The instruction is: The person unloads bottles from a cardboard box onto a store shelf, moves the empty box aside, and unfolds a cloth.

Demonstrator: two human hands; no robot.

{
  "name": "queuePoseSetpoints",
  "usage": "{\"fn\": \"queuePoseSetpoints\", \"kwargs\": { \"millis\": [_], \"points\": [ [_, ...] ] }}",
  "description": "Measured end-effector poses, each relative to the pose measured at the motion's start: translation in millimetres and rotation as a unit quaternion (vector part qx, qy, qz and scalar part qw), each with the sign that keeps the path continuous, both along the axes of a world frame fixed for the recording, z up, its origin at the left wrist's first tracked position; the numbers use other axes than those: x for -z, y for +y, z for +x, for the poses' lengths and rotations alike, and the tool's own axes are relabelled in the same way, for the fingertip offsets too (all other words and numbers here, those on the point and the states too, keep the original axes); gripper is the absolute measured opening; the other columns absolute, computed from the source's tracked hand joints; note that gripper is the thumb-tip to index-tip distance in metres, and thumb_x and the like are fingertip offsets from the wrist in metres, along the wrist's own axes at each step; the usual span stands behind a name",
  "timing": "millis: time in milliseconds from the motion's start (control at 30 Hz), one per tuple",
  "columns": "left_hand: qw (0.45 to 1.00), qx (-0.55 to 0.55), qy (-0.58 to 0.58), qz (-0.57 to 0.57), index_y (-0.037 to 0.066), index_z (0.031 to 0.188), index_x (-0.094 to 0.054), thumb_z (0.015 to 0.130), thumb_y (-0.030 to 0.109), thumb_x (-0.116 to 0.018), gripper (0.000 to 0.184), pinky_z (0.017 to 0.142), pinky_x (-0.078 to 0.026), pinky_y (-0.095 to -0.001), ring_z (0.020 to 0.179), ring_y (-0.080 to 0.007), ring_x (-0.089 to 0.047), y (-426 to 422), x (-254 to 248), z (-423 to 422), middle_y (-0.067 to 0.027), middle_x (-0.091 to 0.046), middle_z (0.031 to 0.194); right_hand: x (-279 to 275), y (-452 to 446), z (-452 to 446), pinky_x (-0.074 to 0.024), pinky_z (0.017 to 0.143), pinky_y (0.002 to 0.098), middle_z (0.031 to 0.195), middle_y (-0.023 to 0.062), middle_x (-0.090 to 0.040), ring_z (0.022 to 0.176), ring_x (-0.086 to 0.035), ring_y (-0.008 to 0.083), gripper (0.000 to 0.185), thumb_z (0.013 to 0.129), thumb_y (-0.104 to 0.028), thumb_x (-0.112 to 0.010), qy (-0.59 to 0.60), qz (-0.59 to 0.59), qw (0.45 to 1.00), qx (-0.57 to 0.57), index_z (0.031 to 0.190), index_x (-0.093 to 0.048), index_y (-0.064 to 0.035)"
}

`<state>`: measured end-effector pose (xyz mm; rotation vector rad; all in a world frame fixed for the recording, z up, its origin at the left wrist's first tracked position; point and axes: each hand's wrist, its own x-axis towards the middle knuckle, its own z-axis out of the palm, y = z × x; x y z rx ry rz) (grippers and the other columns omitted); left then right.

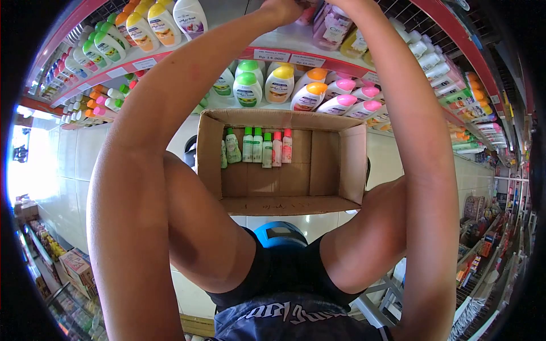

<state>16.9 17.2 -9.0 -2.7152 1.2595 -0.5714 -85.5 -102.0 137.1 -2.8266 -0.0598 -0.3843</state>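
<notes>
Move the left hand (282, 10) and right hand (347, 3) slowly, cannot tell if open or gripping, and don't bump the purple bottle (331, 28) near the right hand.

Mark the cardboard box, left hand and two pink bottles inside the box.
Cardboard box (352, 163): head view, on its right wall.
Left hand (283, 10): head view, on its visible part.
Pink bottles (287, 148): head view, right one's body.

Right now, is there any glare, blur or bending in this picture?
Head view: wide-lens distortion curves the shelf edge; glare washes out the far left; the small bottles in the box look fairly sharp, but their fine print is too small to read.
</notes>
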Motion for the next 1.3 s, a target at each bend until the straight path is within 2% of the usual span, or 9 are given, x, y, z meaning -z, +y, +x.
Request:
{"fn": "queuePoseSetpoints", "kwargs": {
  "millis": [100, 200, 267, 400, 467, 667, 900, 1100, 1300],
  "points": [
    [1.000, -0.017, -0.008, 0.003, 0.014, 0.126, -0.069, 0.102, 0.030, -0.048, 0.036, 0.106, -0.045, -0.0406, 0.132, -0.0307, -0.049, 1.9, -0.3, -5.0, -0.0130, -0.061, 0.137, -2.1, 1.0, -1.6, -0.0544, 0.084, 0.0431, 0.104, 0.0189, -0.071, 0.097, -0.069, 0.0322, 0.021, 0.088, -0.012, -0.066, 0.007, -0.013, 1.000, -0.010, 0.107, -0.068, -0.0036],
    [0.986, -0.005, 0.098, -0.137, 0.010, 0.128, -0.067, 0.104, 0.028, -0.049, 0.035, 0.107, -0.045, -0.0403, 0.128, -0.0330, -0.054, 2.6, -5.4, -9.1, -0.0162, -0.060, 0.136, -3.7, 3.5, -2.0, -0.0544, 0.084, 0.0430, 0.103, 0.0200, -0.071, 0.096, -0.069, 0.0325, 0.021, 0.088, -0.012, -0.066, 0.016, -0.054, 0.998, -0.003, 0.107, -0.067, -0.0022],
    [0.900, -0.062, 0.293, -0.317, 0.007, 0.126, -0.067, 0.105, 0.027, -0.050, 0.034, 0.107, -0.045, -0.0398, 0.125, -0.0349, -0.057, 6.7, -28.1, -34.7, -0.0180, -0.062, 0.133, -1.4, 1.4, -0.6, -0.0545, 0.082, 0.0428, 0.101, 0.0200, -0.071, 0.094, -0.069, 0.0323, 0.021, 0.089, -0.012, -0.065, 0.008, -0.032, 0.999, 0.000, 0.107, -0.067, -0.0017],
    [0.899, -0.056, 0.249, -0.357, 0.007, 0.124, -0.069, 0.105, 0.028, -0.048, 0.035, 0.107, -0.045, -0.0403, 0.127, -0.0343, -0.054, 1.8, -5.3, -18.1, -0.0180, -0.066, 0.127, 1.8, -1.8, 1.1, -0.0546, 0.081, 0.0424, 0.100, 0.0193, -0.070, 0.092, -0.069, 0.0322, 0.021, 0.090, -0.011, -0.064, -0.002, 0.027, 1.000, -0.008, 0.108, -0.066, -0.0017],
    [0.992, 0.022, 0.014, -0.127, 0.008, 0.119, -0.072, 0.103, 0.028, -0.047, 0.036, 0.108, -0.044, -0.0405, 0.130, -0.0329, -0.049, 3.3, 8.4, -2.2, -0.0130, -0.071, 0.122, -0.6, -1.0, -1.3, -0.0547, 0.080, 0.0422, 0.100, 0.0193, -0.071, 0.091, -0.069, 0.0321, 0.022, 0.090, -0.011, -0.063, 0.023, 0.035, 0.999, -0.002, 0.109, -0.066, -0.0013],
    [0.991, 0.052, -0.123, 0.003, 0.014, 0.114, -0.076, 0.098, 0.029, -0.049, 0.035, 0.109, -0.041, -0.0401, 0.130, -0.0296, -0.047, 7.3, 14.0, 8.7, -0.0021, -0.071, 0.124, 1.3, -4.5, 3.2, -0.0549, 0.080, 0.0414, 0.100, 0.0191, -0.072, 0.091, -0.070, 0.0301, 0.022, 0.090, -0.011, -0.064, 0.003, -0.030, 0.999, -0.027, 0.110, -0.068, -0.0027],
    [0.996, 0.036, -0.014, -0.083, 0.017, 0.119, -0.075, 0.102, 0.032, -0.044, 0.038, 0.109, -0.040, -0.0389, 0.129, -0.0289, -0.046, 7.3, 15.4, 7.9, 0.0003, -0.070, 0.127, 7.4, -10.9, 13.0, -0.0559, 0.074, 0.0398, 0.091, 0.0156, -0.074, 0.082, -0.071, 0.0261, 0.018, 0.091, -0.009, -0.060, 0.015, 0.059, 0.998, -0.031, 0.105, -0.070, -0.0021],
    [0.996, 0.012, -0.081, 0.024, 0.018, 0.128, -0.070, 0.105, 0.033, -0.040, 0.040, 0.112, -0.038, -0.0420, 0.132, -0.0292, -0.044, 6.7, 11.5, 4.2, -0.0013, -0.068, 0.130, 18.2, -22.4, 34.4, -0.0559, 0.071, 0.0387, 0.088, 0.0138, -0.074, 0.078, -0.070, 0.0249, 0.020, 0.092, -0.008, -0.059, 0.002, 0.074, 0.996, -0.051, 0.107, -0.069, -0.0007],
    [0.990, 0.045, -0.132, 0.038, 0.018, 0.125, -0.070, 0.104, 0.025, -0.041, 0.038, 0.117, -0.033, -0.0435, 0.115, -0.0256, -0.065, 12.0, -17.1, -23.5, -0.0099, -0.072, 0.123, 9.3, -11.6, 17.3, -0.0556, 0.076, 0.0397, 0.089, 0.0152, -0.073, 0.078, -0.070, 0.0274, 0.020, 0.094, -0.009, -0.056, 0.012, 0.073, 0.997, -0.037, 0.108, -0.069, -0.0011]
  ]
}}
